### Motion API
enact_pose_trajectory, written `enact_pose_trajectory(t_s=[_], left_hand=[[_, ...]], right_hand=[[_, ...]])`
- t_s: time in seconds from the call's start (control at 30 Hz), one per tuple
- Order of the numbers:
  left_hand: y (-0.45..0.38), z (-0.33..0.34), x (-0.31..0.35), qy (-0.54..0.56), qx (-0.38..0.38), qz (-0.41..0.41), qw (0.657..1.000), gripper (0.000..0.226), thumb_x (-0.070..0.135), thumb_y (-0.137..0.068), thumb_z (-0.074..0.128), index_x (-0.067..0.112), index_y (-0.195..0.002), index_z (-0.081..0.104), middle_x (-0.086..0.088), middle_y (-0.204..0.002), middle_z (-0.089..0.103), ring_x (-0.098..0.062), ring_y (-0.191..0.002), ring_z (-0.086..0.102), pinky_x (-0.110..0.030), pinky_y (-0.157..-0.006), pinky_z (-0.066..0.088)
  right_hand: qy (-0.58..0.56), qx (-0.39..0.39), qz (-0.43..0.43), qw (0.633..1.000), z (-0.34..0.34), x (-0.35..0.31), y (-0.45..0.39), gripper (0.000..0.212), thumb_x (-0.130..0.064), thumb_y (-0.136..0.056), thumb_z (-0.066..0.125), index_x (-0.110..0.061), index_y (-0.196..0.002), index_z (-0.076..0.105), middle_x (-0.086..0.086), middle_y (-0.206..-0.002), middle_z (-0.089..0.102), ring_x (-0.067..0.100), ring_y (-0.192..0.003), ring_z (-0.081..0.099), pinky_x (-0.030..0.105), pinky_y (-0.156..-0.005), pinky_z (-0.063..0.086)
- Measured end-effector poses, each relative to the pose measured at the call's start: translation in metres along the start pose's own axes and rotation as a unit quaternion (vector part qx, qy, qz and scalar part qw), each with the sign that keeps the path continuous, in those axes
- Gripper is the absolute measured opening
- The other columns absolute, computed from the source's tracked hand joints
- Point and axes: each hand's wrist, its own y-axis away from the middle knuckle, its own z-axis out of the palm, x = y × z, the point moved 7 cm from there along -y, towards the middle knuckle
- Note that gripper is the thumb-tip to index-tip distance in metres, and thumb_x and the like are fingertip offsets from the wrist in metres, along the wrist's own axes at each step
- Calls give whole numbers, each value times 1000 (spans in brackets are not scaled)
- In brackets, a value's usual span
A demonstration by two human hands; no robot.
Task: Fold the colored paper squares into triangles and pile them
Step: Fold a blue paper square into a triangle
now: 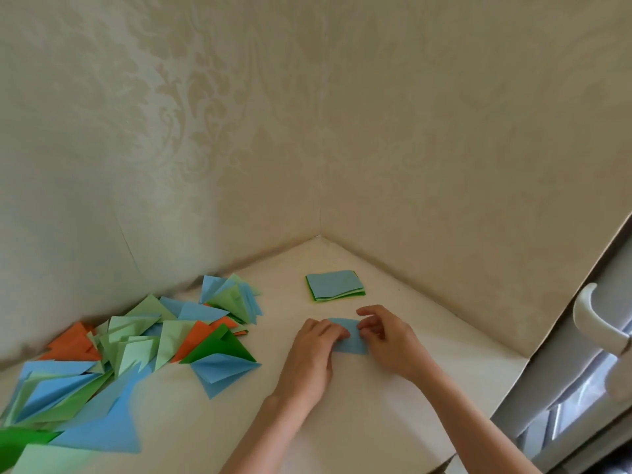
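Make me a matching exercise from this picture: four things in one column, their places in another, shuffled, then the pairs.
1. square stack
2. folded pile
3. blue sheet
4. white handle

A. far right edge
B. between both hands
C. spread along the left wall
D. near the corner, beyond the hands

Pairs: 1-D, 2-C, 3-B, 4-A. The left hand and the right hand both hold the sheet.

Cream-coloured bench (342, 422) set into a wall corner. Lying on it: at left, a loose pile of folded triangles (119, 343) in blue, light green, dark green and orange; towards the corner, a small stack of unfolded squares (335, 285), blue uppermost; in front of that stack, a single blue sheet (350, 336) under both hands
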Motion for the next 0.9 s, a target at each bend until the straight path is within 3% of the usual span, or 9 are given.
enact_pose_trajectory(t_s=[0.1,0.23,0.33,0.43,0.5,0.6,0.73,0.8,0.9], left_hand=[[3,-2,-4,14,-9,-23,1000,44,-10,-85,46,21,-111,64,10,-102,63,-11,-94,51,-13,-83,36],[5,-11,-8,26,-24,-35,999,40,-2,-87,49,26,-113,62,14,-102,62,-7,-97,56,-25,-89,43],[6,-17,-7,29,-42,-40,998,27,28,-91,56,28,-118,57,18,-101,62,-2,-95,55,-28,-92,43],[10,-19,-4,-34,-47,-33,998,55,68,-79,51,33,-122,51,21,-104,57,0,-100,48,-23,-96,33],[13,-20,-2,-64,-28,-17,997,61,74,-74,50,33,-120,52,21,-105,57,-1,-100,46,-23,-93,31],[18,-18,-7,-37,-4,-14,999,50,64,-77,56,30,-114,55,20,-104,58,-4,-99,47,-21,-87,36],[21,-20,-16,21,-7,-37,999,27,27,-86,66,27,-111,56,14,-105,61,-2,-101,52,-21,-88,44],[19,-23,-19,27,-13,-46,998,21,16,-88,63,26,-105,57,11,-102,63,-2,-97,56,-20,-86,45],[16,-29,-23,17,-6,-65,998,21,7,-88,60,22,-102,61,7,-97,66,-9,-91,61,-19,-80,46]], right_hand=[[17,62,10,998,-14,-2,-4,20,-16,-93,55,-22,-113,57,-2,-96,62,8,-84,57,4,-64,40],[68,38,30,997,-4,-8,-5,24,-30,-93,58,-25,-116,52,-1,-96,62,13,-86,59,22,-73,46],[69,24,26,997,4,-14,-2,18,-27,-91,60,-27,-109,59,-6,-86,64,8,-78,59,15,-64,44],[83,25,22,996,8,-15,5,13,-20,-88,63,-23,-97,72,-7,-90,67,3,-76,57,4,-56,39],[77,22,34,996,8,-14,9,15,-19,-86,64,-23,-96,74,-8,-93,68,0,-75,56,1,-53,38],[71,-3,50,996,6,-14,14,19,-20,-87,60,-29,-95,75,-13,-88,65,-1,-72,56,3,-50,36],[126,-49,-3,991,8,-21,20,31,-18,-87,53,-34,-107,70,-13,-101,63,2,-84,56,5,-62,38],[192,-53,-51,979,12,-25,21,33,-24,-88,55,-33,-118,65,-12,-104,54,4,-87,50,9,-71,36],[202,-29,-78,976,14,-24,20,28,-37,-88,62,-34,-116,67,-13,-99,49,4,-82,48,15,-72,35]])
